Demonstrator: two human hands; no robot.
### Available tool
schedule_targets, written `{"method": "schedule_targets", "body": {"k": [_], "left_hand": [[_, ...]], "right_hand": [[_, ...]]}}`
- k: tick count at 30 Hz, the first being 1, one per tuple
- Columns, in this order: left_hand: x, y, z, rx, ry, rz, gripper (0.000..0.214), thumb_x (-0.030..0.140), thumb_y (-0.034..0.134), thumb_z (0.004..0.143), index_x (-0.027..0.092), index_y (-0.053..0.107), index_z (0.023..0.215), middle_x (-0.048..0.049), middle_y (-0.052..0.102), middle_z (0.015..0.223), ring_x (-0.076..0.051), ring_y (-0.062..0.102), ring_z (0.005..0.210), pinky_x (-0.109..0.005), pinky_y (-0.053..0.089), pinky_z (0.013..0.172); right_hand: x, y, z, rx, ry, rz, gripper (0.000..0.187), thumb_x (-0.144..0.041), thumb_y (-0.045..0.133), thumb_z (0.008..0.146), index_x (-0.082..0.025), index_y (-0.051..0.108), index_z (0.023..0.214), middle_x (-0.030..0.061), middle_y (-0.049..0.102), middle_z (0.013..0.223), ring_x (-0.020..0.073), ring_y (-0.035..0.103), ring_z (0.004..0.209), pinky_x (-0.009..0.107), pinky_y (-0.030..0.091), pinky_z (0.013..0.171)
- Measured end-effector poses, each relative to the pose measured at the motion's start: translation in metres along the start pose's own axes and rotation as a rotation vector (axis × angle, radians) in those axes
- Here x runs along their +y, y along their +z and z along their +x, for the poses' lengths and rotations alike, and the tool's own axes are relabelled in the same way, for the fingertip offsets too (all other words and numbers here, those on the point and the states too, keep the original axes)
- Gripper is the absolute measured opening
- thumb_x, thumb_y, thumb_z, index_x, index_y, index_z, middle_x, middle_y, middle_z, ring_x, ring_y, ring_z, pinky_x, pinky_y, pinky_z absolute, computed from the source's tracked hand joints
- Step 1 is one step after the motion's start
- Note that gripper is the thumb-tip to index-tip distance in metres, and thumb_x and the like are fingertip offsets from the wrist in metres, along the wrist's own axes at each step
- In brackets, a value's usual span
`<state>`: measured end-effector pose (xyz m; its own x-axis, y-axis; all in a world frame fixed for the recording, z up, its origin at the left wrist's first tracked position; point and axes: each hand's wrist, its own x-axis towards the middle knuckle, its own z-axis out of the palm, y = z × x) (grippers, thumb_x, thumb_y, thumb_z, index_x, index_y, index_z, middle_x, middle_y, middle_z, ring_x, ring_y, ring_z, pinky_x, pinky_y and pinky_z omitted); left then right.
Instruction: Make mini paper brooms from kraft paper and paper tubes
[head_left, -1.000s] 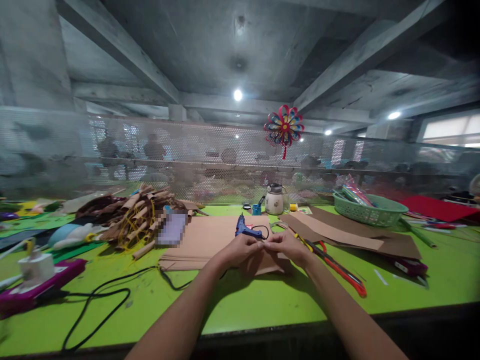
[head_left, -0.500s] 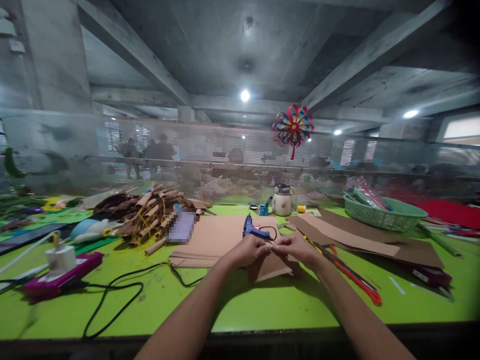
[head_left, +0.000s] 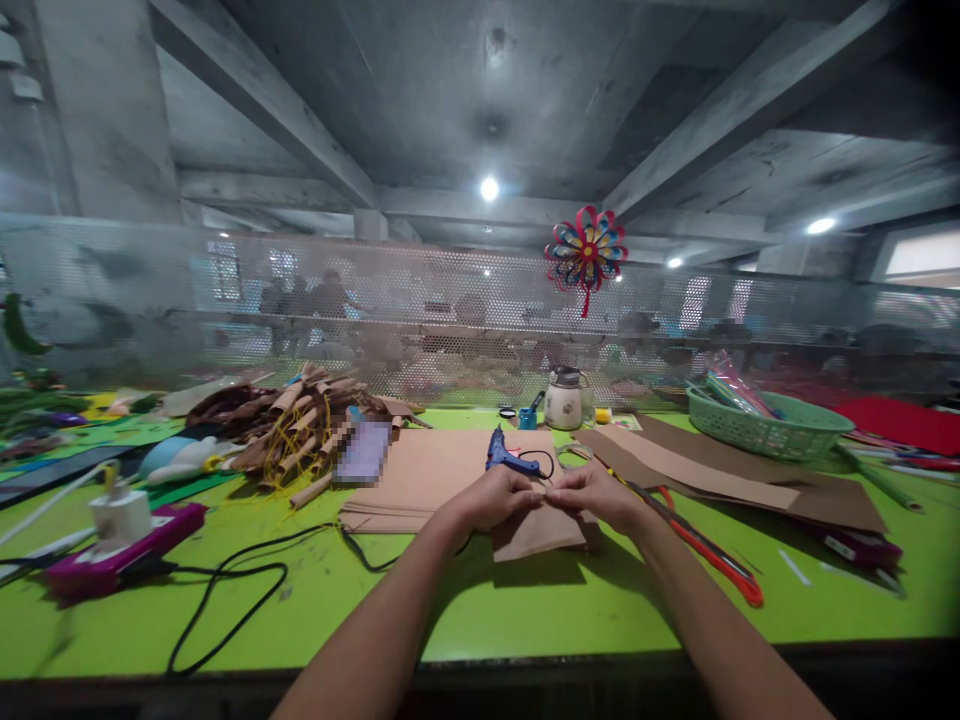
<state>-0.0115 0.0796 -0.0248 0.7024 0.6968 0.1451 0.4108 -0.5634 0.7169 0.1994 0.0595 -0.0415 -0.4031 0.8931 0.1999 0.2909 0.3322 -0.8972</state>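
My left hand (head_left: 491, 497) and my right hand (head_left: 596, 494) meet at the fingertips above a brown paper sheet (head_left: 536, 532), both pinching its upper edge. The sheet hangs down from the fingers onto the green table (head_left: 525, 605). Just beyond my hands lies a blue glue gun (head_left: 508, 456) with a black cord, resting on a stack of brown paper (head_left: 420, 475).
A pile of rolled brown paper tubes (head_left: 300, 425) sits at the left. A purple power strip (head_left: 120, 560) with a black cable is nearer left. Red-handled scissors (head_left: 712, 560), more brown sheets (head_left: 720, 470) and a green basket (head_left: 769, 425) are right. A mesh screen (head_left: 450, 320) stands behind.
The camera has shifted, so the scene sits a little to the right. My hands stay together on the brown sheet, pinching its edge much as before.
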Motion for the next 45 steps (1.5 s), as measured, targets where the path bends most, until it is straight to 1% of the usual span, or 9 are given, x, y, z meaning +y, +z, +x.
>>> {"method": "schedule_targets", "body": {"k": [4, 8, 13, 18, 23, 25, 32, 41, 45], "left_hand": [[-0.003, 0.0, 0.001, -0.001, -0.005, 0.019, 0.053, 0.063, 0.053, 0.078, 0.016, 0.043, 0.056, 0.0045, 0.034, 0.052, -0.008, 0.026, 0.051, -0.024, 0.02, 0.048], [-0.013, 0.0, 0.003, -0.013, 0.004, 0.014, 0.058, 0.071, 0.049, 0.077, 0.016, 0.045, 0.059, 0.0037, 0.038, 0.053, -0.008, 0.028, 0.05, -0.024, 0.021, 0.048], [-0.019, -0.001, 0.004, -0.036, -0.007, -0.018, 0.061, 0.076, 0.048, 0.073, 0.016, 0.048, 0.063, 0.0038, 0.04, 0.05, -0.008, 0.031, 0.046, -0.023, 0.022, 0.045], [-0.013, -0.001, 0.004, -0.026, -0.009, -0.038, 0.061, 0.076, 0.048, 0.075, 0.015, 0.05, 0.065, 0.0042, 0.039, 0.051, -0.008, 0.029, 0.046, -0.022, 0.021, 0.045], [-0.009, -0.001, 0.003, 0.004, 0.022, -0.023, 0.063, 0.074, 0.048, 0.076, 0.012, 0.058, 0.07, 0.003, 0.04, 0.056, -0.008, 0.029, 0.05, -0.022, 0.022, 0.047], [-0.009, -0.001, 0.003, 0.005, 0.03, -0.019, 0.064, 0.073, 0.048, 0.076, 0.011, 0.061, 0.073, 0.0025, 0.041, 0.057, -0.009, 0.029, 0.052, -0.023, 0.023, 0.048], [-0.006, -0.001, 0.003, 0.03, 0.02, -0.013, 0.061, 0.068, 0.048, 0.079, 0.009, 0.064, 0.075, 0.0019, 0.04, 0.059, -0.009, 0.028, 0.053, -0.023, 0.022, 0.048], [-0.009, -0.003, 0.003, 0.002, 0.016, -0.031, 0.057, 0.066, 0.048, 0.08, 0.011, 0.058, 0.071, 0.0017, 0.041, 0.06, -0.009, 0.031, 0.054, -0.023, 0.022, 0.048], [-0.009, -0.003, 0.003, -0.018, 0.019, -0.042, 0.057, 0.067, 0.049, 0.079, 0.012, 0.055, 0.068, 0.0024, 0.04, 0.059, -0.009, 0.03, 0.052, -0.023, 0.022, 0.047]], "right_hand": [[0.003, 0.0, 0.001, -0.003, 0.01, -0.027, 0.041, -0.051, 0.071, 0.074, -0.014, 0.065, 0.059, -0.0022, 0.049, 0.048, 0.0085, 0.038, 0.046, 0.023, 0.025, 0.046], [0.006, 0.0, 0.002, -0.008, 0.026, -0.053, 0.041, -0.052, 0.07, 0.075, -0.014, 0.065, 0.06, -0.003, 0.048, 0.046, 0.0078, 0.036, 0.044, 0.023, 0.022, 0.045], [0.004, 0.0, 0.003, 0.0, 0.02, -0.029, 0.043, -0.054, 0.071, 0.072, -0.014, 0.064, 0.056, -0.0028, 0.049, 0.047, 0.0084, 0.039, 0.045, 0.022, 0.024, 0.045], [-0.002, 0.001, 0.0, 0.037, 0.006, 0.03, 0.039, -0.051, 0.075, 0.069, -0.012, 0.074, 0.073, -0.0016, 0.053, 0.051, 0.008, 0.041, 0.046, 0.022, 0.028, 0.045], [-0.006, 0.003, -0.002, 0.027, 0.017, 0.098, 0.044, -0.051, 0.075, 0.071, -0.01, 0.076, 0.084, 0.0038, 0.063, 0.061, 0.0096, 0.048, 0.051, 0.023, 0.036, 0.049], [-0.005, 0.004, -0.001, 0.031, 0.02, 0.115, 0.044, -0.052, 0.073, 0.072, -0.009, 0.075, 0.081, 0.004, 0.062, 0.061, 0.0097, 0.049, 0.051, 0.023, 0.037, 0.049], [0.003, 0.002, 0.003, 0.089, -0.017, 0.134, 0.037, -0.048, 0.076, 0.07, -0.011, 0.07, 0.066, -0.0011, 0.053, 0.051, 0.008, 0.043, 0.046, 0.022, 0.033, 0.046], [0.003, 0.002, 0.003, 0.079, -0.025, 0.122, 0.039, -0.049, 0.075, 0.07, -0.012, 0.069, 0.061, -0.0011, 0.052, 0.048, 0.0081, 0.043, 0.043, 0.022, 0.034, 0.043], [0.001, 0.003, 0.003, 0.094, -0.012, 0.123, 0.039, -0.049, 0.077, 0.067, -0.011, 0.071, 0.064, -0.0002, 0.055, 0.05, 0.0089, 0.044, 0.044, 0.022, 0.036, 0.042]]}}
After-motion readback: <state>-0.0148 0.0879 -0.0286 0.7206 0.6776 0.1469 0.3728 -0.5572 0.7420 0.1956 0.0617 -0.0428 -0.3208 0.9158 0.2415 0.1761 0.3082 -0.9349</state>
